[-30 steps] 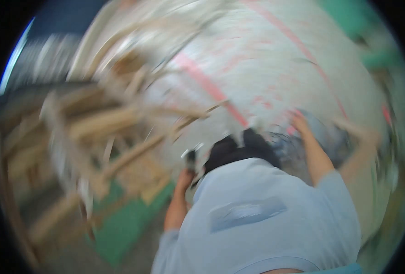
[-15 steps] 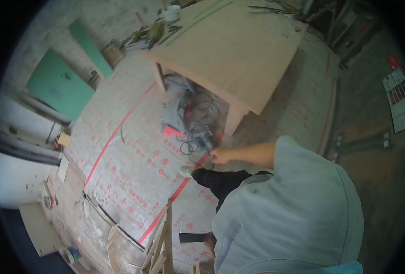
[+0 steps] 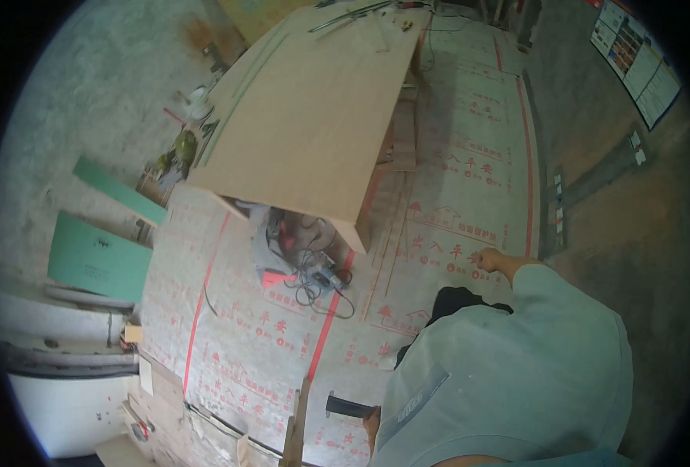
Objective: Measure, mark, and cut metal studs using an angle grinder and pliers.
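Low in the view, beside my grey-green shirt, my left hand (image 3: 371, 426) is closed on one end of a flat black strip (image 3: 350, 406); its kind does not show. My right hand (image 3: 488, 261) is held out above the paper-covered floor, its fingers curled in, and nothing shows in it. Left of it, apart from the hand, a corded power tool (image 3: 327, 278) lies on the floor by the near table corner. Its black cord (image 3: 304, 296) loops around it. A grey bag (image 3: 265, 247) with red parts sits behind the tool, partly under the tabletop.
A large wooden table (image 3: 306, 117) fills the upper middle, with thin strips and tools on top. Long thin strips (image 3: 388, 257) lie on the floor beside it. Green boards (image 3: 100, 257) lean at the left wall. Upright wood pieces (image 3: 296, 428) stand near my left hand.
My right hand has left the power tool and drawn back to the right; the tool stays on the floor. The view has turned. My left hand still holds the black strip.
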A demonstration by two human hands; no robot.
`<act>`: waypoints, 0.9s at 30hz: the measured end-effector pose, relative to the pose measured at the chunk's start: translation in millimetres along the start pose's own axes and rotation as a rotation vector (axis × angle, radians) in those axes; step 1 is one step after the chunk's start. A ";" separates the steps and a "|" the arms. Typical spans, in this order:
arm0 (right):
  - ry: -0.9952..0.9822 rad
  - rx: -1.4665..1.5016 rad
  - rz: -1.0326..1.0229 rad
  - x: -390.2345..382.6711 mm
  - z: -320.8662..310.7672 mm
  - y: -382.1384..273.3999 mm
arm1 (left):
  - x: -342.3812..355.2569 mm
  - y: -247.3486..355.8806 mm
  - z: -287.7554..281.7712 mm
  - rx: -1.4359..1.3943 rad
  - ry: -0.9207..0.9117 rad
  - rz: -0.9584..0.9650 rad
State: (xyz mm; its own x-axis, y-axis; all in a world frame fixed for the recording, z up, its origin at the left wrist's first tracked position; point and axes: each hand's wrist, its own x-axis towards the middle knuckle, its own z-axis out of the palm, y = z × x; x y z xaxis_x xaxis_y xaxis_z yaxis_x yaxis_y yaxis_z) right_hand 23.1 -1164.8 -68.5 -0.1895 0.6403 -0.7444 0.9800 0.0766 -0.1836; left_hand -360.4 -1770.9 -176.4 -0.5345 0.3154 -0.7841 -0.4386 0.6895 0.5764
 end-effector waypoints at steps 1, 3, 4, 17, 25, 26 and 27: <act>0.003 0.024 0.009 -17.2 -13.8 5.5 | 4.9 7.7 10.2 -0.024 -0.051 -0.068; 0.176 0.285 -0.030 -41.1 -29.7 33.4 | 15.7 37.3 33.3 0.225 -0.078 -0.013; 0.175 0.308 -0.020 -35.9 -32.6 55.1 | 19.7 51.7 44.9 0.439 -0.080 0.025; 0.168 0.754 0.359 16.9 -60.1 292.4 | -12.9 379.2 293.4 0.563 -0.470 0.189; 0.251 1.134 0.349 60.8 -130.6 311.4 | 51.7 489.8 458.6 0.792 -0.688 0.400; 0.249 1.158 0.346 64.5 -136.7 312.9 | 61.8 503.6 482.2 0.736 -0.638 0.165; 0.263 1.147 0.344 69.0 -147.5 320.4 | 71.4 515.2 504.3 0.677 -0.590 -0.067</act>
State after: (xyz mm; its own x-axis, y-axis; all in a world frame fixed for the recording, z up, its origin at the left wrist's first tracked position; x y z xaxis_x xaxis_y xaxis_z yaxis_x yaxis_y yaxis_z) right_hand 333.0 -983.4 -84.0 0.2174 0.6393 -0.7376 0.3302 -0.7593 -0.5607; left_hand -260.3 -1064.4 -51.5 0.0170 0.4160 -0.9092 0.1637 0.8959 0.4130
